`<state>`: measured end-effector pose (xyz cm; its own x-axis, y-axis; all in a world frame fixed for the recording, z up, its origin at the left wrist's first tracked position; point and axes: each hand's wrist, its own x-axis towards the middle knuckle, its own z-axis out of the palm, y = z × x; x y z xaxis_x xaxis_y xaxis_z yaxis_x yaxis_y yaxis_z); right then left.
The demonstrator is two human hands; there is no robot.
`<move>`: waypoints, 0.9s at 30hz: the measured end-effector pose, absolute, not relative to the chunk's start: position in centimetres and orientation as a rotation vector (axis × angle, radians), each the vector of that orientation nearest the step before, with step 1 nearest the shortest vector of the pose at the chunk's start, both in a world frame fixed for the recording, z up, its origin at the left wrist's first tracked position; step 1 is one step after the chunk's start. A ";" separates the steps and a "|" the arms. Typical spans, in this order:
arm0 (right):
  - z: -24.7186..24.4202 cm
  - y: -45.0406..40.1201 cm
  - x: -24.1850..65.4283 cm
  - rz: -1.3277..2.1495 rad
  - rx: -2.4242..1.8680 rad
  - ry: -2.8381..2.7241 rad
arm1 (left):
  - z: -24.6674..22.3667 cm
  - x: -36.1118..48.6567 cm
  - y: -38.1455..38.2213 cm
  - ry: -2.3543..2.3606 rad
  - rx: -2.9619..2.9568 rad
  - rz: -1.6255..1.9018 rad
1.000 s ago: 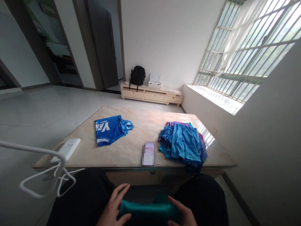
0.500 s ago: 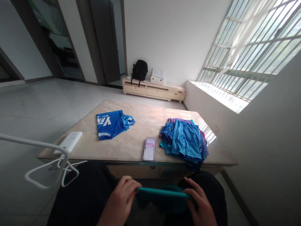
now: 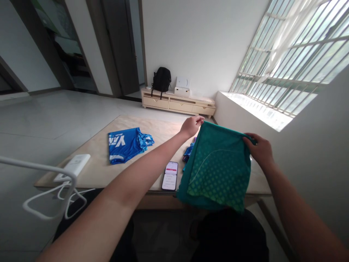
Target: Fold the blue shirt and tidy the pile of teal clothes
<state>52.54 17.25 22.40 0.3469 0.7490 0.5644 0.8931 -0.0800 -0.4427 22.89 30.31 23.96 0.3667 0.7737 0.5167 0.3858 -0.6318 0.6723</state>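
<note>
A green garment [image 3: 220, 163] with a dotted pattern hangs spread between my two hands at the right side of the table. My left hand [image 3: 192, 126] pinches its upper left corner. At the upper right corner, my right hand [image 3: 257, 145] grips the edge with fingers and thumb. Behind the cloth, most of the clothes pile is hidden; a bit of blue fabric [image 3: 188, 152] shows at its left. A folded blue jersey [image 3: 124, 145] with white letters lies on the left half of the table.
The table [image 3: 163, 127] also holds a phone [image 3: 169, 176] near its front edge and a white power box [image 3: 75, 166] at the left. A white cable [image 3: 40, 164] loops over the left knee. A backpack [image 3: 161, 79] sits on the far low cabinet [image 3: 178, 104].
Both hands have risen from the lap and moved forward with the green garment, which now hangs open in front of the pile instead of down between the knees.
</note>
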 end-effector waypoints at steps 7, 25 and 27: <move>9.3 20.5 46.9 -0.201 -1.837 -1.551 | 14.3 14.6 31.5 1.404 2.333 0.974; 4.3 19.9 41.9 0.209 -1.665 -1.359 | 1.0 -13.3 31.3 2.148 1.970 0.129; 4.4 19.6 41.9 0.265 -1.652 -1.295 | 1.0 -13.5 31.4 2.172 1.925 0.105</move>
